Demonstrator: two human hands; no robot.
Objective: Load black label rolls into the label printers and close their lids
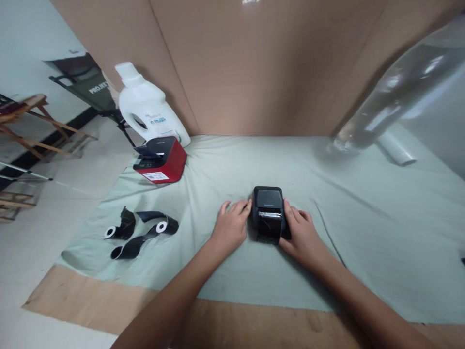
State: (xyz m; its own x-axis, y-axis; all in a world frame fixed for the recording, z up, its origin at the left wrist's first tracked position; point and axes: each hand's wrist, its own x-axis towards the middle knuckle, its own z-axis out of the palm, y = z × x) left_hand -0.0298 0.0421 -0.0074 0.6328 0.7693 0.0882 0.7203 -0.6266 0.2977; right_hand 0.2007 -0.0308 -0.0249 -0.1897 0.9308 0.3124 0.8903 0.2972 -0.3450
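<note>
A small black portable printer [269, 199], by its look, sits on the green cloth in front of me. Its upper face has a grey panel, and a glossy black strip runs down its near side. My left hand [232, 224] presses its fingertips against the printer's left edge, with the other fingers loosely bent. On the opposite side, my right hand [301, 231] wraps round the lower right edge, thumb near the front corner. The underside of the printer is hidden.
Black ribbon rolls [135, 246] with white cores lie at left. Behind them stand a red-and-black box-shaped device [170, 164] and a white detergent bottle [148, 104]. A large clear plastic roll [395, 87] leans at right beside a white tube [397, 148]. Cardboard [254, 72] walls the back.
</note>
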